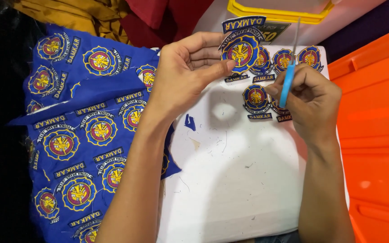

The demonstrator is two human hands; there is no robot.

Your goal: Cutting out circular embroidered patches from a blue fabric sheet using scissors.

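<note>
My left hand (183, 69) pinches a cut-out round embroidered patch (241, 50), blue with a yellow and red emblem and a curved banner on top, held above the white board (235, 180). My right hand (311, 101) grips a slim tool with a blue handle and a thin metal tip (289, 76), its point raised just to the right of that patch. Several finished cut-out patches (275, 60) lie on the board under and behind both hands. A blue fabric sheet (75, 135) embroidered with several uncut patches lies at the left, partly under my left forearm.
An orange plastic bin (374, 135) borders the board on the right. A yellow tray (280, 11) sits at the top. Mustard and red cloths (113, 13) are heaped at the upper left. Blue fabric scraps (190, 122) and loose threads lie on the board.
</note>
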